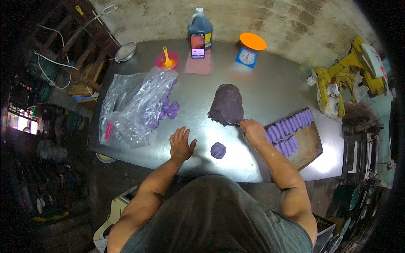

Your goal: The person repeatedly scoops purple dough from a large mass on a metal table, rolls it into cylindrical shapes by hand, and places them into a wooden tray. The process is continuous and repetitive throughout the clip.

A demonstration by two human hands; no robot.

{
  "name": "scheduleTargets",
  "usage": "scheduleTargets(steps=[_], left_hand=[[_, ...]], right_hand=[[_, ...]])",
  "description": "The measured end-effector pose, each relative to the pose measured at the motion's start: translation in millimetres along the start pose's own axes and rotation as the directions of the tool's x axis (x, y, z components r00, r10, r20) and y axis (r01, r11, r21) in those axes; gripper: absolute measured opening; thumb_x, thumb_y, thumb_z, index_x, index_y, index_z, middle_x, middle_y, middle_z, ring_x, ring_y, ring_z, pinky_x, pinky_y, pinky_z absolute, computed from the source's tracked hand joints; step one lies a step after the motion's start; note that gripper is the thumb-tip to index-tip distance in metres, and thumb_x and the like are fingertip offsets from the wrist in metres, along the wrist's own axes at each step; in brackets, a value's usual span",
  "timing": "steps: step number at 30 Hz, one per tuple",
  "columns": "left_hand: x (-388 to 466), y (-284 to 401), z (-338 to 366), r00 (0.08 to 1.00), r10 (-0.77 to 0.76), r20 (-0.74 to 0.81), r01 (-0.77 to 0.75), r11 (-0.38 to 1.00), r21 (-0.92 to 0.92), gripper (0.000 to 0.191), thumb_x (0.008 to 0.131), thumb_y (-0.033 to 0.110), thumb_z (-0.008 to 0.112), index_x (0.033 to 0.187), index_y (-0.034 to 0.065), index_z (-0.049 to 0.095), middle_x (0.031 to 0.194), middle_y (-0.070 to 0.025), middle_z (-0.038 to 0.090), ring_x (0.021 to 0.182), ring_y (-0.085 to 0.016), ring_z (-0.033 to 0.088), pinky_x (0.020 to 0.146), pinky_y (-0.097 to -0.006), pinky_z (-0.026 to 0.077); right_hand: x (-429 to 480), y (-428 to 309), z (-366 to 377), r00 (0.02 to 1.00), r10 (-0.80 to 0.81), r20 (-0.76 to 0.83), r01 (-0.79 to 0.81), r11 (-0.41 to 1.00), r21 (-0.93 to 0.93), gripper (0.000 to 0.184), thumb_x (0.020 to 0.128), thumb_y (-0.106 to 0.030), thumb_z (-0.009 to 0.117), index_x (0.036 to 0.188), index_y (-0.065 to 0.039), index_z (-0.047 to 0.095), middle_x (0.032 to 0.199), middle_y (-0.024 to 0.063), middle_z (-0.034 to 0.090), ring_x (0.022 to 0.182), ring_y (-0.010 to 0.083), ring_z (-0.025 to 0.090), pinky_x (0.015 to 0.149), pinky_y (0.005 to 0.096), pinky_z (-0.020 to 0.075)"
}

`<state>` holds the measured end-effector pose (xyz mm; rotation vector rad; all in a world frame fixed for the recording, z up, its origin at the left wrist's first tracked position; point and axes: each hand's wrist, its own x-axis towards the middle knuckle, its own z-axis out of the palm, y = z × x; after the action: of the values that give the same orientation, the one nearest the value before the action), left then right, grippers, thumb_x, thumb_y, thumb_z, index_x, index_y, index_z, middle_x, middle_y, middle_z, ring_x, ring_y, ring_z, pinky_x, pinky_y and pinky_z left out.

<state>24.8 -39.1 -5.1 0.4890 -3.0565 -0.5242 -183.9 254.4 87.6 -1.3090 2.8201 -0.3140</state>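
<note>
My left hand (182, 145) is held over the steel table, palm down with fingers spread and nothing in it. To its right lies a flattened purple dough piece (218, 150). My right hand (253, 131) grips a small metal utensil (233, 123), mostly hidden, at the near right edge of a large dark purple mass of filling (226, 102). That mass has a crumbly near edge. Right of my right forearm, a metal baking tray (305, 148) carries rows of rolled purple dough pieces (288, 125). Purple dough balls (171, 109) show at the edge of a clear plastic sheet (133, 107) on the left.
Along the wall stand a pink bowl (160, 59) with a yellow scoop (167, 60), a strainer (126, 52), a dark jug (205, 27) behind a phone (197, 46) on a pink cloth (197, 66), and a blue kitchen scale (246, 57). A yellow machine (343, 71) is at right.
</note>
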Motion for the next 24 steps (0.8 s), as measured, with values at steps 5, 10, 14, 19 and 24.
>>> scheduleTargets(steps=[5,10,14,19,24], left_hand=[[3.0,0.7,0.2,1.0,-0.006,-0.008,0.006,1.0,0.014,0.068,0.1,0.043,0.067,0.155,0.0097,0.045,0.164,-0.0136,0.038,0.157,-0.031,0.026,0.125,-0.0514,0.019],[-1.7,-10.2,9.3,0.986,0.068,-0.15,-0.067,0.998,0.012,0.067,0.097,0.041,0.071,0.151,0.0081,0.049,0.16,-0.0151,0.041,0.153,-0.033,0.031,0.122,-0.0541,0.024],[2.1,-9.0,12.3,0.959,0.134,-0.25,-0.144,0.989,-0.021,0.066,0.095,0.039,0.074,0.148,0.0071,0.051,0.157,-0.018,0.043,0.148,-0.039,0.038,0.119,-0.0587,0.029],[-2.3,-16.1,13.4,0.961,0.123,-0.246,-0.135,0.99,-0.031,0.064,0.094,0.037,0.076,0.146,0.0084,0.053,0.155,-0.0173,0.045,0.147,-0.039,0.039,0.118,-0.0587,0.03],[-2.3,-9.4,6.1,0.931,0.352,-0.092,-0.364,0.91,-0.199,0.058,0.092,0.039,0.077,0.139,0.0086,0.061,0.143,-0.015,0.058,0.137,-0.035,0.051,0.112,-0.0543,0.037]], right_hand=[[18.4,-0.4,7.7,0.992,-0.031,0.12,0.04,0.997,-0.07,0.024,0.084,-0.01,0.064,0.106,-0.012,0.075,0.096,0.0106,0.074,0.093,0.0335,0.071,0.08,0.0461,0.0575],[23.6,-17.1,6.0,0.946,0.04,0.32,-0.053,0.998,0.032,0.027,0.086,-0.005,0.065,0.11,-0.011,0.076,0.1,0.0117,0.078,0.092,0.0338,0.074,0.081,0.0412,0.0583],[-0.4,20.1,50.1,0.886,0.249,0.392,-0.454,0.639,0.621,0.028,0.09,0.004,0.062,0.112,-0.004,0.076,0.097,0.0065,0.078,0.088,0.0216,0.073,0.081,0.0321,0.056],[-61.0,-35.3,39.8,0.84,0.333,0.429,-0.523,0.281,0.805,0.015,0.095,-0.002,0.066,0.103,-0.001,0.079,0.084,0.0013,0.074,0.074,0.0082,0.063,0.065,0.0251,0.0513],[-119.3,-81.7,105.7,0.938,0.313,-0.15,-0.15,0.756,0.637,0.018,0.092,-0.005,0.068,0.107,-0.008,0.078,0.095,0.0117,0.075,0.083,0.0275,0.071,0.075,0.0393,0.0576]])
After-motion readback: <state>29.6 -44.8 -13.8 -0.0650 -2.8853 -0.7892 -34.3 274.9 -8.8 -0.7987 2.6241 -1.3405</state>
